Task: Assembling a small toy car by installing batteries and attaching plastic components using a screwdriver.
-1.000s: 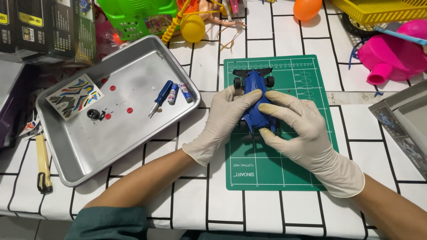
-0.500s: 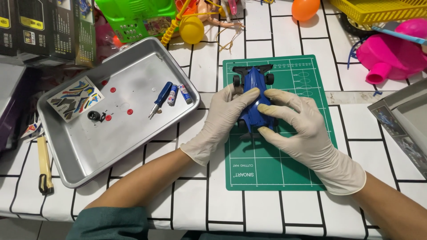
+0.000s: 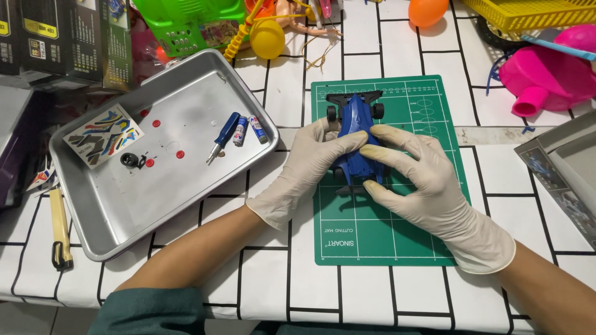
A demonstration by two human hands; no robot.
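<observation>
— Both hands are on it: our left hand [image 3: 310,167] and our right hand [image 3: 422,186], gloved, are clasped around the blue toy race car [image 3: 355,133], one on each flank, over the green cutting mat [image 3: 385,229]. We cannot tell whether its wheels touch the mat or hang just above it.

— How do we judge it handles?

— Light and stiff, we think: a thin plastic shell, probably brittle at the black wing and the small wheels beyond our fingertips. The glossy body looks slick against gloves, so the grip belongs on the broad middle of the body, where we have it, not on the thin ends.

— Room around the grip?

— Nearest us, below the wrists, the mat lies bare and flat, good for setting down. Left of our left hand, just past the mat, the rim of the metal tray [image 3: 186,211] rises; a careless swing would knock it. Inside it, further left, lie a small blue screwdriver [image 3: 223,137], two batteries [image 3: 249,129], a sticker sheet [image 3: 102,134] and a few small parts.

— And farther out?

— Beyond the car's nose, past the mat's far edge, toys crowd in: a yellow ball [image 3: 267,38] and a green basket [image 3: 189,22]. Far right sits a pink plastic toy [image 3: 549,77].
</observation>
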